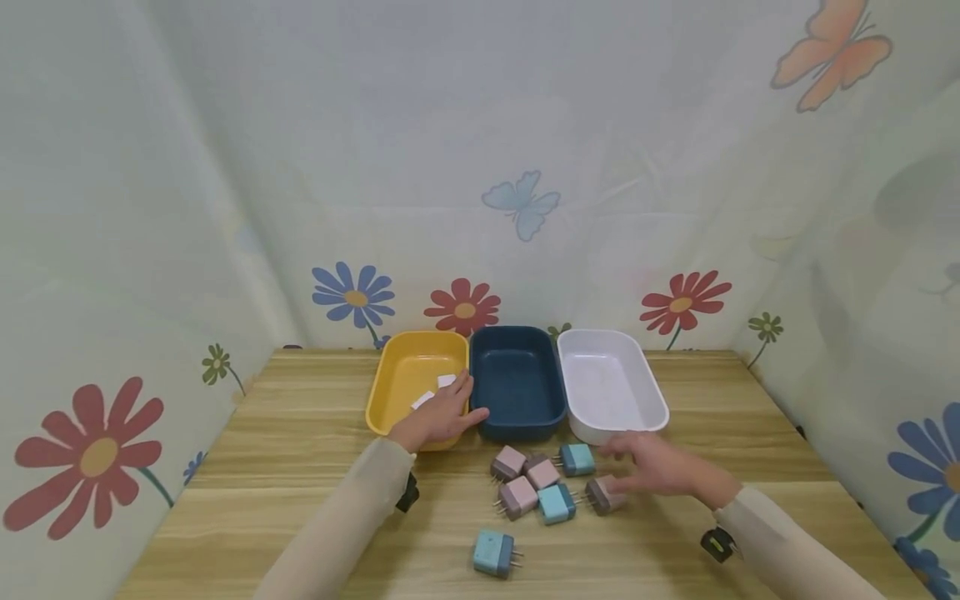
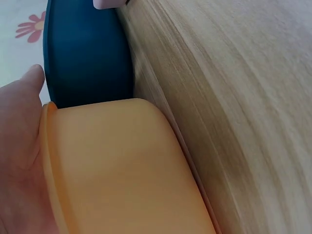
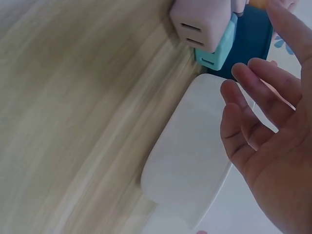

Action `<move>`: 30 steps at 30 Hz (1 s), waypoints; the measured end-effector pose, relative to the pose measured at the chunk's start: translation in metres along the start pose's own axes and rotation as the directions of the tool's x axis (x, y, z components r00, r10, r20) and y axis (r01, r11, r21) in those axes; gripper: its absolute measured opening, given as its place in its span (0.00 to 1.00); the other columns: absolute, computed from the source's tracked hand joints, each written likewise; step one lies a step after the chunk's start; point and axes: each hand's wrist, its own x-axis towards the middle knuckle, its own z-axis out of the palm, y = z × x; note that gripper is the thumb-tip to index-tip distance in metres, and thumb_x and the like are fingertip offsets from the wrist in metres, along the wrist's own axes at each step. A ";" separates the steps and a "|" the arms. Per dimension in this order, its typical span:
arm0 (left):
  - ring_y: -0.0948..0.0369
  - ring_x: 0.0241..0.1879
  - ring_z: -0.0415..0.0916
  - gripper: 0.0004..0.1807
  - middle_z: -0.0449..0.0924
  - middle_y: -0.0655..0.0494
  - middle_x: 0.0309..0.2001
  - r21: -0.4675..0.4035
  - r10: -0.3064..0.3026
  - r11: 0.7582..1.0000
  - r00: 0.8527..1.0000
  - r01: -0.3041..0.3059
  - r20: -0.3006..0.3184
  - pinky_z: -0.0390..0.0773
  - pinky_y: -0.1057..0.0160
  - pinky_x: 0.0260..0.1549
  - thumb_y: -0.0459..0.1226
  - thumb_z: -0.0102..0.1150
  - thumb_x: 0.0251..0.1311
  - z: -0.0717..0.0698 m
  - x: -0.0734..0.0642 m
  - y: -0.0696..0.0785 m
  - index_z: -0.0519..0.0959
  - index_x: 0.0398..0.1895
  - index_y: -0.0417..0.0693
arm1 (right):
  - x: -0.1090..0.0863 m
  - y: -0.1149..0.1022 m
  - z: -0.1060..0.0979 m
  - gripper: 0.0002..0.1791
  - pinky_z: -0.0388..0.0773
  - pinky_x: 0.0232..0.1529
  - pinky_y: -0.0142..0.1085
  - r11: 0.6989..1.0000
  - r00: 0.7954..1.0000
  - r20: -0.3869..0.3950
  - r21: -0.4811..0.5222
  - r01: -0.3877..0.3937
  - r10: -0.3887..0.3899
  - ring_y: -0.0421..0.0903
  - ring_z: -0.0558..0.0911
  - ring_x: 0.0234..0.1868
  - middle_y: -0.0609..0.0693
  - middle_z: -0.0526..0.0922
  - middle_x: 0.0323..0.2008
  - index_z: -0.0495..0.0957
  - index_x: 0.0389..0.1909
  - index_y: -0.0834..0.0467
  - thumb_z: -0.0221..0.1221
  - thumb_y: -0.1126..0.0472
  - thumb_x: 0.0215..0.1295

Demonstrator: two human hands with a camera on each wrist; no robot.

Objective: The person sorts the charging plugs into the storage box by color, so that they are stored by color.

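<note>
My left hand (image 1: 442, 410) reaches over the near right part of a yellow bin (image 1: 397, 375), fingers fairly straight and thumb spread out. Two small white blocks (image 1: 422, 400) show inside that bin, partly covered by the hand. My right hand (image 1: 663, 465) hovers with parted, slightly bent fingers by the rightmost pink plug charger (image 1: 602, 496); nothing is gripped in it. In the right wrist view, a pink charger (image 3: 202, 22) with two slots and a light blue charger (image 3: 214, 56) appear beyond the fingertips.
A navy bin (image 1: 517, 379) stands between the yellow bin and a white bin (image 1: 609, 387). Before them lie several pink chargers (image 1: 517, 497) and blue chargers (image 1: 557, 504), bunched together. One blue charger (image 1: 492, 552) lies apart, closer to me. A flowered curtain (image 1: 420, 208) hangs behind.
</note>
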 end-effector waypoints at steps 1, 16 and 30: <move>0.53 0.72 0.42 0.45 0.34 0.52 0.75 0.005 -0.001 1.000 1.000 0.001 0.005 0.48 0.53 0.68 0.62 0.40 0.66 0.000 0.000 -0.001 0.43 0.75 0.44 | -0.001 0.001 0.001 0.28 0.78 0.45 0.43 1.000 1.000 0.003 -0.005 0.006 -0.006 0.46 0.79 0.44 0.50 0.82 0.46 0.79 0.49 0.60 0.66 0.45 0.54; 0.52 0.72 0.43 0.45 0.35 0.51 0.75 0.006 0.030 1.000 1.000 -0.030 0.008 0.49 0.53 0.68 0.62 0.38 0.66 0.001 0.001 -0.003 0.45 0.74 0.41 | -0.009 0.012 0.009 0.26 0.76 0.47 0.42 0.993 0.995 0.073 -0.092 0.072 -0.065 0.45 0.78 0.45 0.47 0.80 0.45 0.80 0.48 0.59 0.71 0.52 0.48; 0.55 0.72 0.42 0.47 0.36 0.52 0.75 0.002 0.008 1.000 1.000 -0.008 0.004 0.49 0.54 0.67 0.64 0.40 0.63 0.001 0.000 -0.003 0.45 0.75 0.44 | -0.001 0.021 0.018 0.26 0.76 0.47 0.38 0.998 0.992 0.124 -0.053 0.025 -0.018 0.38 0.77 0.44 0.41 0.80 0.44 0.80 0.50 0.59 0.70 0.55 0.49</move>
